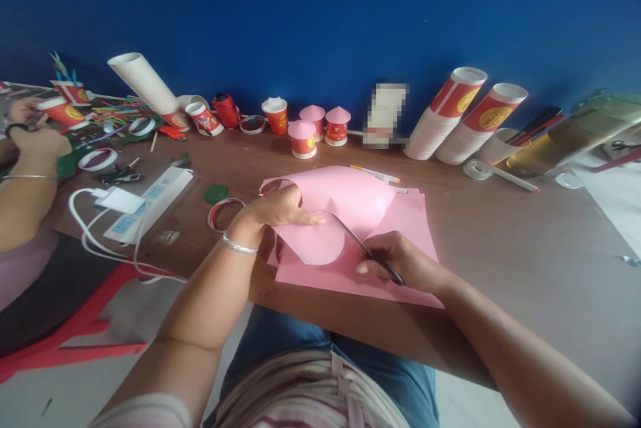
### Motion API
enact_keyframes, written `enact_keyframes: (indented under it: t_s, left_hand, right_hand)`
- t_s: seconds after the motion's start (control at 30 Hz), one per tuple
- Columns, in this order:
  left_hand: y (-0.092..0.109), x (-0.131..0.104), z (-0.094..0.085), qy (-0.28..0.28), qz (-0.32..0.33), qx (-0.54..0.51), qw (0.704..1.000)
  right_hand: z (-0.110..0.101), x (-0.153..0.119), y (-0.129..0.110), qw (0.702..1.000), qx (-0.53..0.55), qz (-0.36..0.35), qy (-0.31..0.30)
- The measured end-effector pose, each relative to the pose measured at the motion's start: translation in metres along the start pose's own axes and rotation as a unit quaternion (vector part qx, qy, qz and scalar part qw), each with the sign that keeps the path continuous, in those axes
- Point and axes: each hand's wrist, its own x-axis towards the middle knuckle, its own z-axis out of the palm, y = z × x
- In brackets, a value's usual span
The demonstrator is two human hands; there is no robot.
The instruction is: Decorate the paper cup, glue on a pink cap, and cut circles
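My left hand (285, 207) is closed on a pink paper sheet (345, 191), its thumb pressed flat near a drawn circle (320, 241). The sheet curls up at the back and is partly cut around that circle. In my right hand (395, 258) is a pair of scissors (358, 239) with dark handles; the blades point up and left and meet the paper at the circle's upper right edge. More pink paper (410, 281) lies flat on the table under both hands.
Three small cups with pink cone roofs (303, 137) stand behind the paper. Stacked paper cups (445, 117) lean at the back right. To the left lie a power strip (150, 204) with cables and a cut cup ring (223, 214). A co-worker's hands (37, 134) hold a cup farther left.
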Motion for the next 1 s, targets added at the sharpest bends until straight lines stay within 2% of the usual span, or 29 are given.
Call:
enact_keyframes:
  t_s: [0.07, 0.2, 0.37, 0.4, 0.43, 0.53, 0.57, 0.63, 0.7, 0.8, 0.9, 1.0]
  left_hand:
    - [-0.001, 0.0, 0.0, 0.003, -0.001, -0.008, 1.0]
    - [-0.001, 0.0, 0.0, 0.043, -0.011, -0.022, 0.999]
    - [0.002, 0.003, 0.004, 0.098, 0.007, -0.166, 0.981]
    - [0.003, 0.004, 0.007, 0.108, 0.016, -0.216, 0.97]
    - [0.004, 0.005, 0.009, 0.12, 0.024, -0.298, 0.947]
    - [0.01, 0.009, 0.017, 0.137, 0.05, -0.515, 0.845]
    - [0.013, 0.011, 0.02, 0.138, 0.061, -0.549, 0.822]
    - [0.021, 0.012, 0.027, 0.138, 0.086, -0.579, 0.799]
    - [0.03, 0.013, 0.038, 0.132, 0.116, -0.578, 0.797]
    - [0.042, 0.014, 0.059, 0.146, 0.141, -0.548, 0.811]
    - [0.046, 0.013, 0.075, 0.184, 0.137, -0.532, 0.815]
    - [0.047, 0.013, 0.082, 0.213, 0.131, -0.542, 0.802]
  right_hand:
    - [0.0, 0.0, -0.001, 1.0, 0.002, -0.001, -0.001]
    - [0.001, 0.0, 0.0, 1.0, 0.006, 0.003, -0.001]
    - [0.001, 0.0, 0.002, 0.999, 0.026, 0.006, 0.018]
    - [0.0, 0.0, 0.002, 0.999, 0.034, 0.007, 0.029]
    - [-0.001, 0.0, 0.002, 0.998, 0.042, 0.006, 0.044]
    - [-0.002, 0.0, 0.002, 0.993, 0.059, -0.016, 0.101]
    - [-0.003, 0.0, 0.001, 0.991, 0.061, -0.025, 0.12]
    - [-0.002, -0.001, 0.001, 0.985, 0.064, -0.039, 0.153]
    - [0.001, -0.001, 0.0, 0.981, 0.059, -0.042, 0.18]
    - [0.007, 0.001, 0.0, 0.974, 0.038, -0.043, 0.22]
    - [0.013, 0.003, 0.001, 0.966, -0.002, -0.06, 0.252]
    - [0.018, 0.006, 0.004, 0.958, -0.058, -0.07, 0.273]
